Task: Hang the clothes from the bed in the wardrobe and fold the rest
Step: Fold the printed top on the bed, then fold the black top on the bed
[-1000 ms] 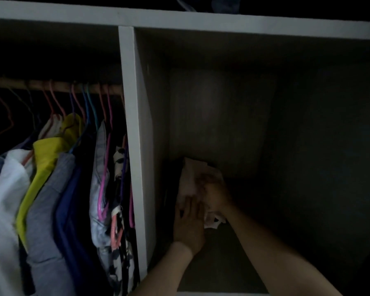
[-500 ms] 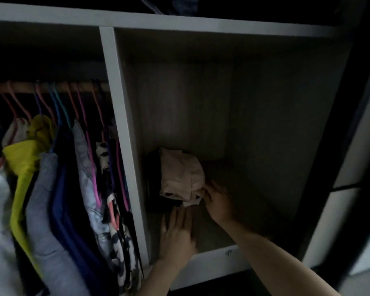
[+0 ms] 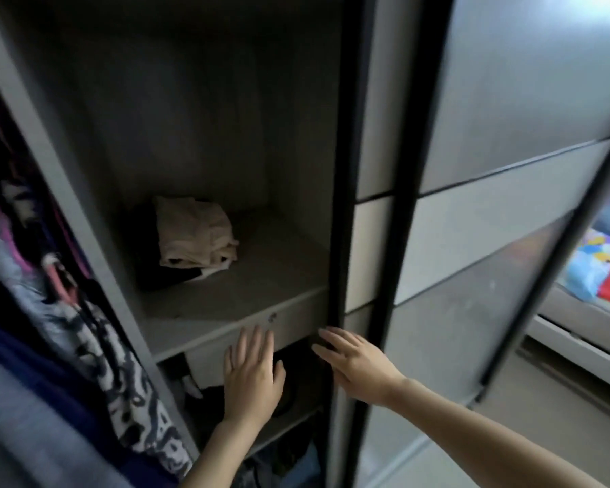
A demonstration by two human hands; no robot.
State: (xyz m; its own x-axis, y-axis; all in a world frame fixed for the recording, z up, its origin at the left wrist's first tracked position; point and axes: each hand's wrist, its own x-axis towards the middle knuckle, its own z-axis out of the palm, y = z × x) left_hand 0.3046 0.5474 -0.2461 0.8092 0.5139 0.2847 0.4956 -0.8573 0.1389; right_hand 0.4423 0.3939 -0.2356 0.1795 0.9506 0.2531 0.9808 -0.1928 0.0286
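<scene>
A folded beige garment lies on a dark folded piece at the back left of the wardrobe shelf. My left hand is open with straight fingers, in front of the shelf's front edge and below it. My right hand is open too, fingers reaching toward the black frame of the sliding door; whether it touches the frame I cannot tell. Neither hand holds anything. Hung clothes fill the left compartment.
A white divider panel separates the hanging side from the shelf side. Dark items sit in the compartment under the shelf. Frosted sliding doors stand to the right. A bed with colourful bedding shows at the far right.
Both hands have let go of the folded beige garment and drawn back out of the shelf. The view has pulled back and swung right, showing the sliding doors and the bed.
</scene>
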